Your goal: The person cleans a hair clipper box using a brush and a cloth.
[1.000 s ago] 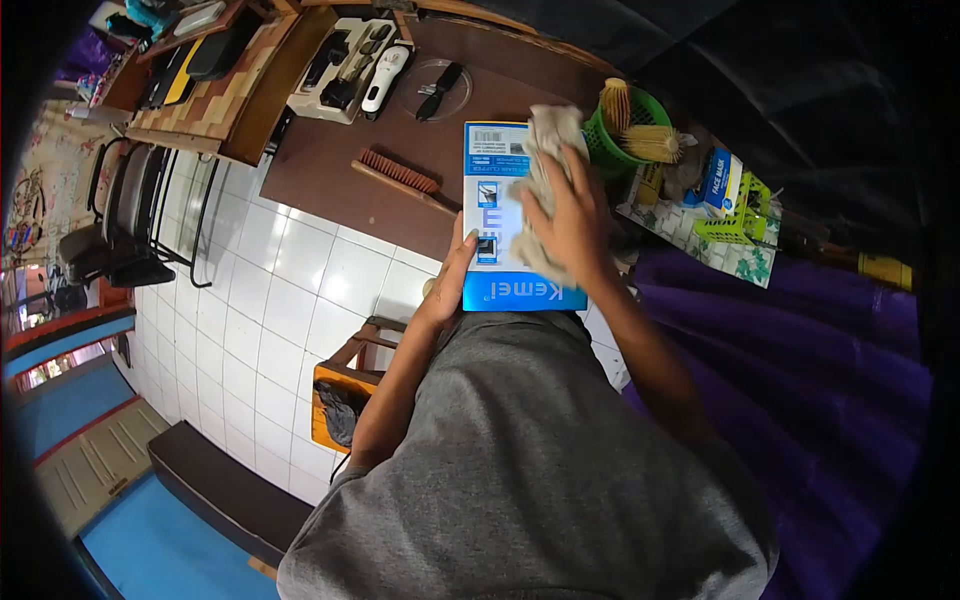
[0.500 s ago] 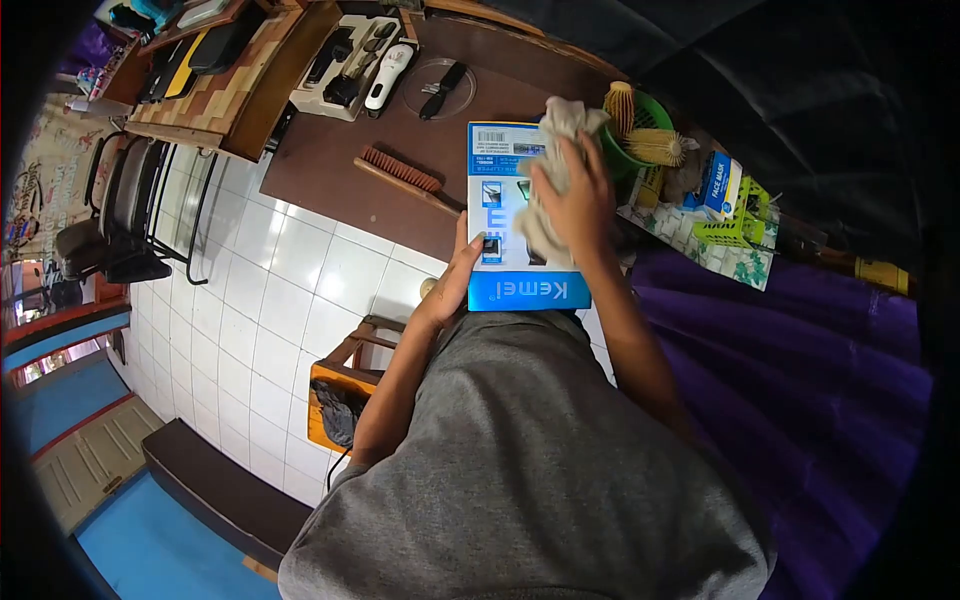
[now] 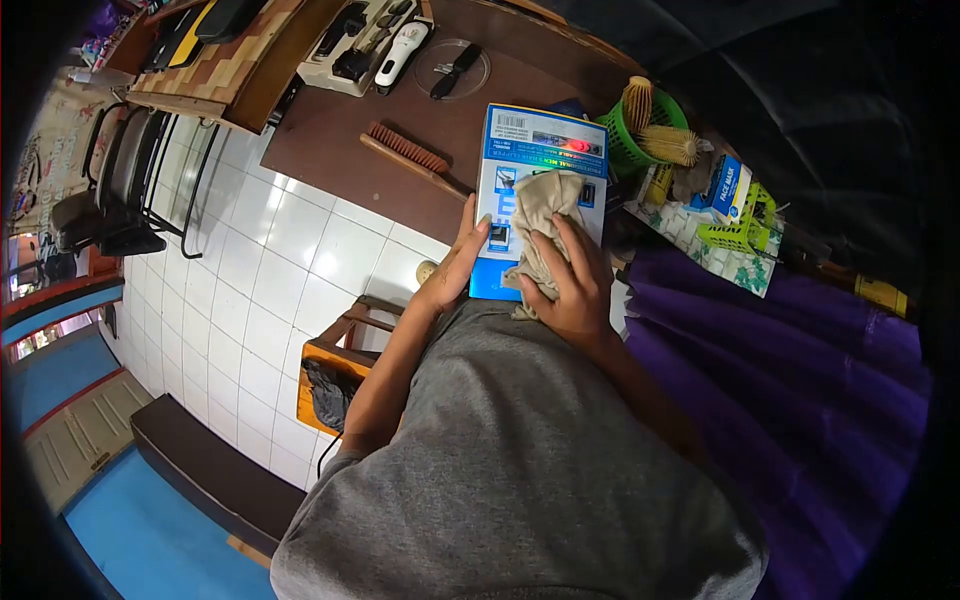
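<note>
A blue and white hair clipper box (image 3: pixel 520 145) is held close in front of my body, its printed face toward me. My left hand (image 3: pixel 455 262) grips the box's left edge, with the thumb on the front. Under my right hand (image 3: pixel 575 285) a crumpled beige cloth (image 3: pixel 547 200) is pressed against the lower part of the box. The cloth hides much of the print and the brand name there. My right fingers are bent over the cloth.
On the brown table (image 3: pixel 330 150) lie a wooden brush (image 3: pixel 408 155), a white clipper (image 3: pixel 403 55) in a tray, and a black brush (image 3: pixel 456 70) on a round clear lid. A green basket (image 3: pixel 625 140) holds brushes. A face mask box (image 3: pixel 722 188) stands at right.
My right hand and the cloth have moved down the box from its upper right to its lower part. The box now leans slightly and shows its upper end more. My left hand keeps its grip.
</note>
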Available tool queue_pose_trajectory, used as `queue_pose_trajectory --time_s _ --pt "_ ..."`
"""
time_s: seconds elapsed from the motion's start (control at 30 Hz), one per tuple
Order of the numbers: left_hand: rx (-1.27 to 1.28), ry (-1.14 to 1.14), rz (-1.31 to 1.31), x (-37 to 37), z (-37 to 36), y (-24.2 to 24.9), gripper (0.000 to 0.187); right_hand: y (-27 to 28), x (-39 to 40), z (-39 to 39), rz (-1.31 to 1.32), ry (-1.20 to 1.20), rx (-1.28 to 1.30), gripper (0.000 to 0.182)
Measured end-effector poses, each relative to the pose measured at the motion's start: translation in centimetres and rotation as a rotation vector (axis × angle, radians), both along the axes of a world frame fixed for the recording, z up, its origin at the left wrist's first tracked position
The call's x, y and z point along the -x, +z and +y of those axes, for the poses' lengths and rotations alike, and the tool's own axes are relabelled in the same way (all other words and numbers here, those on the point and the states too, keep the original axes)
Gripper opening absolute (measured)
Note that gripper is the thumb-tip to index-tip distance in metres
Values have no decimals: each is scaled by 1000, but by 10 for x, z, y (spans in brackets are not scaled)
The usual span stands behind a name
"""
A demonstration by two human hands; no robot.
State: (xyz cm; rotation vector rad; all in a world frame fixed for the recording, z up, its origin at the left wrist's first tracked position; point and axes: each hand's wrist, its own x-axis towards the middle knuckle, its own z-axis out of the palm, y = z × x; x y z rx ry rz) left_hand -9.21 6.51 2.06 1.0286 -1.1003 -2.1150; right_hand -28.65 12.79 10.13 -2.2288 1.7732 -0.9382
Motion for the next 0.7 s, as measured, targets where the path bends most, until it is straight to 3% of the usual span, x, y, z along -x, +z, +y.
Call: queue_pose_trajectory --time_s 0.1,0.27,0.33,0.43,0.63,0.7 --pt "-65 -3 -8 0 1 -13 97 -6 0 -14 -1 -24 9 49" --pt "-75 10 -1 3 2 2 98 -22 9 -105 -41 -200 127 43" --pt "-73 20 -3 4 2 4 98 -31 14 -139 -41 -268 287 41" --pt "-78 52 -19 2 4 5 97 -32 11 -149 16 -303 248 42" --pt "-65 75 43 2 5 -3 88 -6 -21 -43 26 16 40 49" --pt "38 -15 84 0 3 2 81 -3 -31 -12 -53 134 17 51"
